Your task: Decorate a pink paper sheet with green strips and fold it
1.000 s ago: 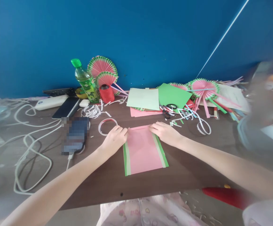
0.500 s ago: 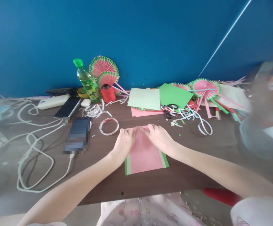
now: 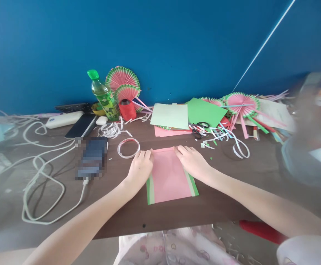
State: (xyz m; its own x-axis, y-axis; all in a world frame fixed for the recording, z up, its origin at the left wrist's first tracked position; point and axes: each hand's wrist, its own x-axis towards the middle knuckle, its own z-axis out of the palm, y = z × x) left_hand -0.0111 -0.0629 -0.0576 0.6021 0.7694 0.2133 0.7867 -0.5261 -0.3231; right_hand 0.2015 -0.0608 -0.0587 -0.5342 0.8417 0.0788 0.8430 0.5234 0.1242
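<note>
A pink sheet of paper (image 3: 169,176) with green and pale green side borders lies flat on the table in front of me. A narrow fold runs along its far edge. At the far left corner my left hand (image 3: 141,166) is closed, its curled fingers gripping the fold. My right hand (image 3: 190,160) is closed in the same way on the far right corner. The middle of the paper shows between them. My thumbs are mostly hidden. A clear tape ring (image 3: 128,148) lies just beyond my left hand.
Behind the paper lie a pale green sheet (image 3: 169,115), a green sheet (image 3: 204,112), black-handled scissors (image 3: 196,132) and white strips (image 3: 237,141). Pleated paper fans (image 3: 123,79), a bottle (image 3: 105,96) and a red thread spool (image 3: 127,109) stand near the wall. A phone (image 3: 92,156) with its cable is left.
My hands have moved apart along the paper's far edge, from its middle out to the two corners. The paper has stayed in place.
</note>
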